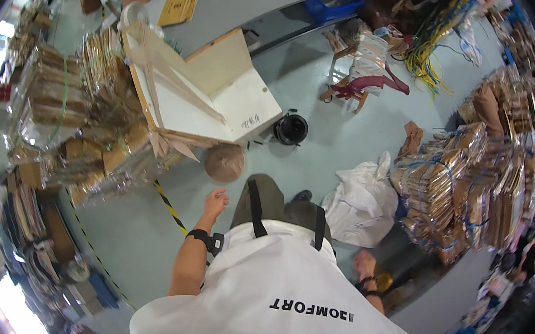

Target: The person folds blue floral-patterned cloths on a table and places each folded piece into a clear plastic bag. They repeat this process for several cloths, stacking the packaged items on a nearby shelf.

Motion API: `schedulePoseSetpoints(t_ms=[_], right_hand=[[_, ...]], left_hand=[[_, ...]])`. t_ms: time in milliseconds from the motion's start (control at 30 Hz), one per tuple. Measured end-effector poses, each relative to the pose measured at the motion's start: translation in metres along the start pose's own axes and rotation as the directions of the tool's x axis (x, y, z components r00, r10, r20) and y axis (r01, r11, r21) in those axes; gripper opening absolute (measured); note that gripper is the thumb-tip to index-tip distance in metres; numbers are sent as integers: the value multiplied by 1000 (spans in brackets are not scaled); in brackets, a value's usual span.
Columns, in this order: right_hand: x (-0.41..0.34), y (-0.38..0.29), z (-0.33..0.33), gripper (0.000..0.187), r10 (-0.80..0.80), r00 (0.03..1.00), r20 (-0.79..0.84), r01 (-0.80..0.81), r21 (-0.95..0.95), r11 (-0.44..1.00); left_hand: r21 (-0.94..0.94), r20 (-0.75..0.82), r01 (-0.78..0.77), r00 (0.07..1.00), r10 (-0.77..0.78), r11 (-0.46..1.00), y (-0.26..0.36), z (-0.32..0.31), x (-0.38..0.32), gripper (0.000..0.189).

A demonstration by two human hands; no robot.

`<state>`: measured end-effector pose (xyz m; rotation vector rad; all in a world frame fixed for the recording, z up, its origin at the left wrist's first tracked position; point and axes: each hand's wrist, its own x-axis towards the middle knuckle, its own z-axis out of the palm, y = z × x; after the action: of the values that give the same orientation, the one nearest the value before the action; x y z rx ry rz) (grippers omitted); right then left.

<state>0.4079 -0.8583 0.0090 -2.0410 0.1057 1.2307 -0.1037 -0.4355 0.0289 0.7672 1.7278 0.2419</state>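
Note:
My left hand (215,203) hangs empty beside my left thigh, its fingers loosely curled and partly apart. Just beyond it on the floor lies a flat brown coil (224,163), apparently of paper strip. A white box-like stand (246,103) with wooden edges rises behind the coil, and pale brown strips (180,81) trail across it. My right hand (364,260) hangs low by my right side, blurred, with its fingers drawn in; nothing shows in its grasp. Nearest to it are a crumpled white sack (362,206) and a grey table (437,291).
A black round container (291,129) stands on the floor ahead. Beyond it is a wooden stool (355,67) with wrapped material. Bundled brown cardboard is piled at the left (53,101) and right (450,187). Yellow and blue cords (431,47) hang at the far right. People are at the right edge.

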Motion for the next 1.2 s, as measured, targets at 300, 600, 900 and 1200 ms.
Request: schedulePoseSetpoints(t_ms=[300, 600, 900, 1200], right_hand=[[110, -303, 24, 40, -209, 978, -12, 203, -186, 961], [142, -427, 129, 39, -200, 794, 575, 604, -703, 375], [205, -632, 322, 32, -321, 478, 817, 874, -408, 263], [199, -735, 524, 33, 426, 79, 901, 988, -127, 87]], left_hand=[[-354, -271, -283, 943, 191, 891, 131, 53, 23, 85], [-512, -726, -670, 672, 147, 537, 359, -1, 90, 82], [166, -425, -336, 824, 374, 927, 381, 111, 133, 22], [67, -311, -820, 525, 793, 569, 451, 369, 172, 24]])
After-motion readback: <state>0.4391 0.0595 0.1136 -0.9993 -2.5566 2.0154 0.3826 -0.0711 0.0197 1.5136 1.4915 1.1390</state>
